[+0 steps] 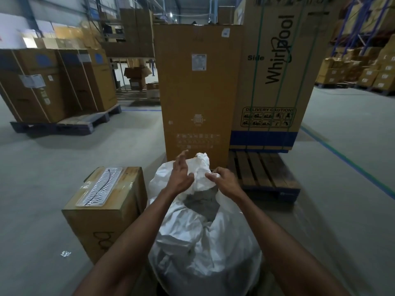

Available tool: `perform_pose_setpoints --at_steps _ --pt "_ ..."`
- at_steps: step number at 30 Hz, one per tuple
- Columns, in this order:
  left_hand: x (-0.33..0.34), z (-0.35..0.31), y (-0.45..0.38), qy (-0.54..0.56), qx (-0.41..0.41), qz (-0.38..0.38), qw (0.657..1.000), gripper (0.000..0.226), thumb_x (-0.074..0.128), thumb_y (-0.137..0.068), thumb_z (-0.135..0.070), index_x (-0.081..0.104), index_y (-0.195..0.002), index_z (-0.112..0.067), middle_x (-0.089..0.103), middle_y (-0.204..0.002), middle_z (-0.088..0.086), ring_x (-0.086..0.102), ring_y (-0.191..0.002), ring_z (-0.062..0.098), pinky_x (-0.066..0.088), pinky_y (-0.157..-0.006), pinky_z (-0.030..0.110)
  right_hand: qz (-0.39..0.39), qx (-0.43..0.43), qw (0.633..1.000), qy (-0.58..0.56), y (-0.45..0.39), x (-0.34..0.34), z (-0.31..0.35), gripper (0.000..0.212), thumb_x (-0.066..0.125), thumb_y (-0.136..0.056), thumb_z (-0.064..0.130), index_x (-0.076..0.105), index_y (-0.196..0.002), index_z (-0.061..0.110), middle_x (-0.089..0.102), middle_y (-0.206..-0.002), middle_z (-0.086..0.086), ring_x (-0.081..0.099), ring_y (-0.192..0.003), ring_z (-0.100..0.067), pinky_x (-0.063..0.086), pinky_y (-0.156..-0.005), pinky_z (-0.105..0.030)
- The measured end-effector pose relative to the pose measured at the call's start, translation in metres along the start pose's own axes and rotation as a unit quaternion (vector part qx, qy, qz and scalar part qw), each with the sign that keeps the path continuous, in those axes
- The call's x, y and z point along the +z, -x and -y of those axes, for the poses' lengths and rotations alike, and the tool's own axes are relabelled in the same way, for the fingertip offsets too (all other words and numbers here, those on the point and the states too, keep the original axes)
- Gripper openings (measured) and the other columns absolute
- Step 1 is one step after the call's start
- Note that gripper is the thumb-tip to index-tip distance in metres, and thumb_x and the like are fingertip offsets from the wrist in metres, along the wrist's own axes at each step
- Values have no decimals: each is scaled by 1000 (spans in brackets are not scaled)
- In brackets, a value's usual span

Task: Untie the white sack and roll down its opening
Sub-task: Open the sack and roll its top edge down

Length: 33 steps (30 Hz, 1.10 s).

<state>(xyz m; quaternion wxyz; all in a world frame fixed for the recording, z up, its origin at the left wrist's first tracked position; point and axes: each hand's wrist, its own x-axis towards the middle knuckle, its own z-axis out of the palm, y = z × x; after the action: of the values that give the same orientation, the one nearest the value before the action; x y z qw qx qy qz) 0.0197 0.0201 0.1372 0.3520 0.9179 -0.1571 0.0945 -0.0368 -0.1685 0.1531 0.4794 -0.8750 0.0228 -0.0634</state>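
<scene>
The white sack [198, 238] stands on the warehouse floor right in front of me, full and crumpled. Its bunched neck [202, 167] rises at the top, and a gap below it shows grey contents. My left hand [180, 175] is beside the neck on its left, fingers stretched and spread, thumb near the fabric. My right hand [222, 181] pinches a fold of the white fabric at the neck's right side with curled fingers. Whether a tie still binds the neck cannot be made out.
A low cardboard box [102, 212] with a clear plastic tray [100, 186] on top stands left of the sack. Tall cartons [198, 92] and a Whirlpool carton [275, 71] rise behind, on a wooden pallet [265, 174]. Stacked boxes fill the far left and right.
</scene>
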Motion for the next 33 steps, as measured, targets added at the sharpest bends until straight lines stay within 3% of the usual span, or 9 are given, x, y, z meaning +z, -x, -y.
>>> perform_pose_setpoints --at_steps 3,8,10,13,16,20,22,26,33 --pt "6 5 -15 -40 25 58 997 89 62 -94 -23 3 -160 -26 9 -169 3 16 -154 29 19 -124 47 28 -105 982 154 1 -5 5 25 61 -95 50 61 -98 26 70 -86 5 67 -77 -16 56 -72 -42" --pt "13 -2 -43 -101 3 141 985 97 61 -94 -25 -9 -160 -34 10 -169 9 10 -154 38 11 -122 59 72 -332 842 418 -2 -23 1 35 61 -100 37 35 -121 27 58 -74 1 49 -54 -13 44 -53 -28" --pt "16 -6 -53 -102 -10 148 984 103 66 -92 -32 -11 -159 -35 18 -167 13 14 -153 39 10 -121 60 63 -353 825 438 -5 -31 -2 44 66 -98 31 33 -127 28 56 -73 2 47 -52 -13 39 -52 -25" --pt "14 -3 -64 -113 -34 128 985 81 70 -89 -34 25 -156 -25 40 -155 14 33 -143 36 22 -118 55 16 -274 874 400 -8 -38 -4 40 66 -97 30 46 -131 23 65 -87 0 58 -65 -15 42 -59 -25" --pt "5 9 -62 -116 -25 126 985 44 72 -89 -42 61 -126 -22 60 -127 6 47 -125 31 41 -104 48 -65 -105 943 309 -11 -46 -14 18 63 -99 25 58 -117 24 68 -99 0 59 -78 -15 40 -60 -26" --pt "-6 28 -44 20 29 104 994 15 68 -95 -32 65 -105 -20 66 -109 2 61 -109 24 51 -95 45 -50 11 978 201 -19 -45 -33 32 64 -89 7 65 -119 20 66 -120 -4 61 -99 -19 51 -74 -28" --pt "-11 27 -33 68 36 130 988 16 60 -101 -29 62 -113 -19 69 -104 1 66 -101 22 52 -94 42 15 27 989 148 -20 -35 -32 46 72 -82 11 62 -126 21 61 -127 -2 59 -111 -21 54 -86 -34" --pt "-20 14 -22 74 33 129 988 10 55 -104 -29 58 -113 -25 64 -94 -10 63 -87 12 54 -75 33 91 28 995 31 -19 -13 -15 36 74 -88 37 66 -120 21 65 -114 2 64 -99 -15 52 -74 -29" --pt "-40 16 -11 39 18 117 992 16 53 -103 -12 68 -110 -12 68 -103 6 63 -94 26 51 -84 38 94 -3 996 9 -9 -12 -8 29 68 -94 42 63 -105 16 65 -103 -4 62 -92 -19 52 -74 -33"
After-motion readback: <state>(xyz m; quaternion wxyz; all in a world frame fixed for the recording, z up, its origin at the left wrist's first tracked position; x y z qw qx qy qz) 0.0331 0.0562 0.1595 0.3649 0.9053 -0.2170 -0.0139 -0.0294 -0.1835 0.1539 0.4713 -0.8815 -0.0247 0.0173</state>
